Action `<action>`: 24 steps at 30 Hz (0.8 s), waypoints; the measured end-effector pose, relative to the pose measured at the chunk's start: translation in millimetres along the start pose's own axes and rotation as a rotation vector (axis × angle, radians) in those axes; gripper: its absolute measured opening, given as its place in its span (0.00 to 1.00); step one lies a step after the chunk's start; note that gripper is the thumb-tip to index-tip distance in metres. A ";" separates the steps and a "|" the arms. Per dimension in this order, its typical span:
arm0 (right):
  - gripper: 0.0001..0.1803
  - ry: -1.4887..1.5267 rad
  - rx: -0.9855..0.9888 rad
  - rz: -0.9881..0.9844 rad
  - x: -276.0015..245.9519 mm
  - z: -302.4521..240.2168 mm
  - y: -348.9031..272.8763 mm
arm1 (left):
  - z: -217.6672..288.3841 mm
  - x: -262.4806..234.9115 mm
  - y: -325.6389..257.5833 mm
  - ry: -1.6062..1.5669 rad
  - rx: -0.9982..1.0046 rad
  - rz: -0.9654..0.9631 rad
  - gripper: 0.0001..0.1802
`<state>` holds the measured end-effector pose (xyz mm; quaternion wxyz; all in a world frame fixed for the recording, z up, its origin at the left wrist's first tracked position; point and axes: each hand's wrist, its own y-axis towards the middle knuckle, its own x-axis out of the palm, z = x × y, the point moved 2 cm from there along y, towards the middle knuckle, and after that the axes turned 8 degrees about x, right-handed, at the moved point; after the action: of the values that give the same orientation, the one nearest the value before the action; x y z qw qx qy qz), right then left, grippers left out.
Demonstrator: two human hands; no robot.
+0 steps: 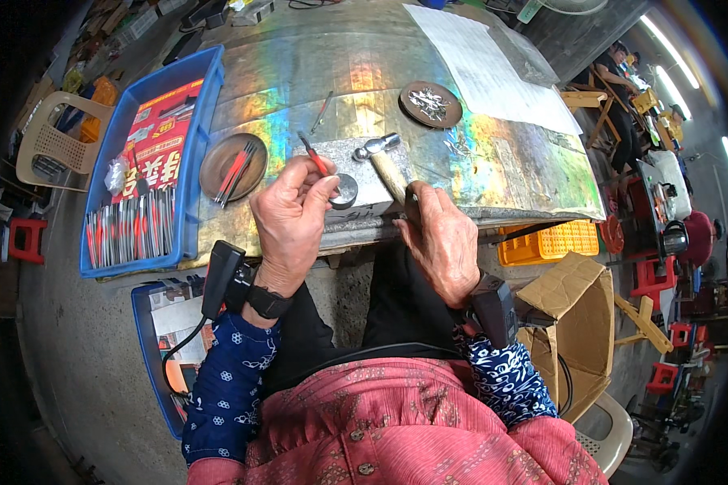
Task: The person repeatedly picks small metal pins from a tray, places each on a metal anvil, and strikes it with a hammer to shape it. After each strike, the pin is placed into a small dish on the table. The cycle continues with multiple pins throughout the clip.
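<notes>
My left hand point(293, 214) is closed, with a slim red piece with a dark tip point(314, 153) pinched in its fingers. The piece points up and away over the near left part of a grey metal block point(337, 153). A dark round disc point(344, 191) sits on the block beside those fingertips. A hammer point(390, 171) with a wooden handle lies across the block, its metal head at the far side. My right hand point(442, 246) is closed around the near end of the handle; the grip is partly hidden by the fingers.
A brown dish point(210, 166) holds several red and dark slim pieces; another dish point(412, 90) holds small metal bits. At left stands a blue tray point(192, 174) with a packed row of slim pieces. A cardboard box point(598, 323) and yellow crate point(550, 242) stand at right.
</notes>
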<state>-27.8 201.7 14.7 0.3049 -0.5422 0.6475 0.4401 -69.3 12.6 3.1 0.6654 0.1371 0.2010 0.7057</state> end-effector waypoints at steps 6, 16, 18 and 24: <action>0.23 -0.137 0.021 0.004 8.2 -1.6 1.3 | 6.2 3.1 -0.6 0.271 0.271 -0.023 0.04; 0.13 0.337 -0.042 0.155 -58.7 -25.3 4.0 | 7.7 2.1 -0.8 0.272 0.261 -0.026 0.06; 0.15 0.410 -0.098 0.134 -76.2 -36.2 2.3 | 7.0 2.0 -0.8 0.279 0.250 -0.037 0.07; 0.14 0.322 -0.258 0.134 -106.8 -58.2 -6.8 | 8.3 3.0 -1.3 0.278 0.263 -0.011 0.07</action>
<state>7.8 195.4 131.1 0.0959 -0.5960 0.6608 0.4461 -64.5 16.4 9.6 0.6114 0.1232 0.3822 0.6819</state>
